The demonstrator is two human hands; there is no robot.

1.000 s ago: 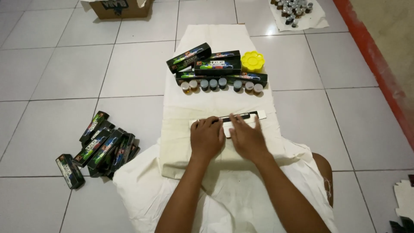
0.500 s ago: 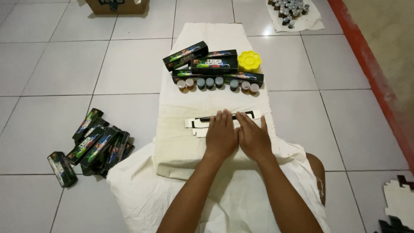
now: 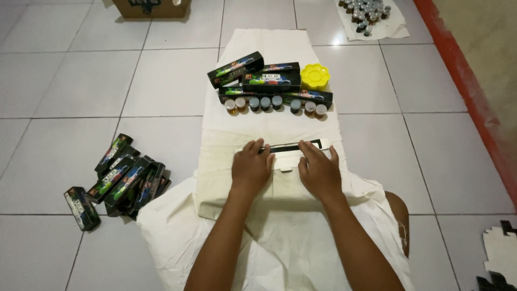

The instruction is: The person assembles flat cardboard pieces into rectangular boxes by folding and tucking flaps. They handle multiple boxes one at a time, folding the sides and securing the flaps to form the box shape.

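Two hands, left (image 3: 251, 167) and right (image 3: 319, 171), we press spread and flat on the flattened carton (image 3: 284, 155), lying crosswise between them.

White square floor tiles (image 3: 81, 81) with grey grout run across the room, catching a soft glare near the far edge. A red painted strip (image 3: 463, 91) borders the right edge, and beyond it lies rough tan concrete (image 3: 493, 32). Light is even.
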